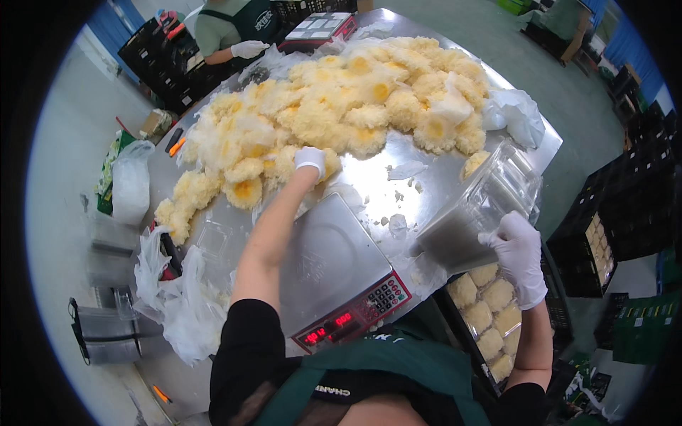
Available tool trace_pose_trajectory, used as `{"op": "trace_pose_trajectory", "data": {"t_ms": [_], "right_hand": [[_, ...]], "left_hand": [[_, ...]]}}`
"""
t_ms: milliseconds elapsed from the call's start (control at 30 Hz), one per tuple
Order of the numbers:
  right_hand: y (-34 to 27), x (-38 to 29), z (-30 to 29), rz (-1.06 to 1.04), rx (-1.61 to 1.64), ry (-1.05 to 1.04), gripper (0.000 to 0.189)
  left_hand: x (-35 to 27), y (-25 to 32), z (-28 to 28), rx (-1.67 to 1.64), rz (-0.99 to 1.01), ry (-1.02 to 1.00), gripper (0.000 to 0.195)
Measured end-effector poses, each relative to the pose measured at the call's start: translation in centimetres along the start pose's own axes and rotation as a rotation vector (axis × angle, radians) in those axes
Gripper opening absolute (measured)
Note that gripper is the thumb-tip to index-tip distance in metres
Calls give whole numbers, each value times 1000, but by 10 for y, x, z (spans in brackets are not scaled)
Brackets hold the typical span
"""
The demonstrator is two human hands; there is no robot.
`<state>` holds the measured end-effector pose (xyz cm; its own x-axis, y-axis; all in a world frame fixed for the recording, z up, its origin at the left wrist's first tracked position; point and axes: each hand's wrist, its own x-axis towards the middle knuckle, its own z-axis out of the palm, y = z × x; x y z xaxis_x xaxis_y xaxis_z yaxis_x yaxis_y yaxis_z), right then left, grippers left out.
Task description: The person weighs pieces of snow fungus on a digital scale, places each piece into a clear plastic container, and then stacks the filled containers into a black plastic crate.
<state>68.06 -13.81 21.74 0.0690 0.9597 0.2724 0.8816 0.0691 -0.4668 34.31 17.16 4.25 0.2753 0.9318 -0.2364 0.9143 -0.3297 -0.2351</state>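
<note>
My left hand (310, 161), in a white glove, reaches over the scale and touches the near edge of a large heap of pale yellow, frilly snow fungus (330, 114). Its fingers are hidden from me, so whether it grips a head cannot be told. On the right, my gloved right hand (516, 258) has its fingers curled at the near end of a leaning stack of clear plastic containers (479, 207). Between my arms stands a digital scale (335, 255) with a bare metal plate and lit red digits.
A crate of packed fungus (487, 319) sits below my right hand. Crumpled plastic bags (184, 303) lie at the left, beyond them an orange-handled knife (177, 147). Opposite, a gloved co-worker (234, 37) stands beside another scale (322, 26). Scraps (398, 197) litter the metal table (367, 175).
</note>
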Motion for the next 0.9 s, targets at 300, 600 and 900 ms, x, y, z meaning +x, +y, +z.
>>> {"op": "trace_pose_trajectory", "data": {"t_ms": [300, 600, 900], "right_hand": [[-100, -29, 81, -786, 14, 43, 16], [-133, -60, 202, -891, 387, -210, 18], [-107, -107, 184, 266, 496, -298, 29]], "left_hand": [[-197, -63, -25, -826, 57, 811, 30], [-336, 23, 15, -642, 332, 646, 16], [-335, -39, 9, -1184, 66, 470, 31]]}}
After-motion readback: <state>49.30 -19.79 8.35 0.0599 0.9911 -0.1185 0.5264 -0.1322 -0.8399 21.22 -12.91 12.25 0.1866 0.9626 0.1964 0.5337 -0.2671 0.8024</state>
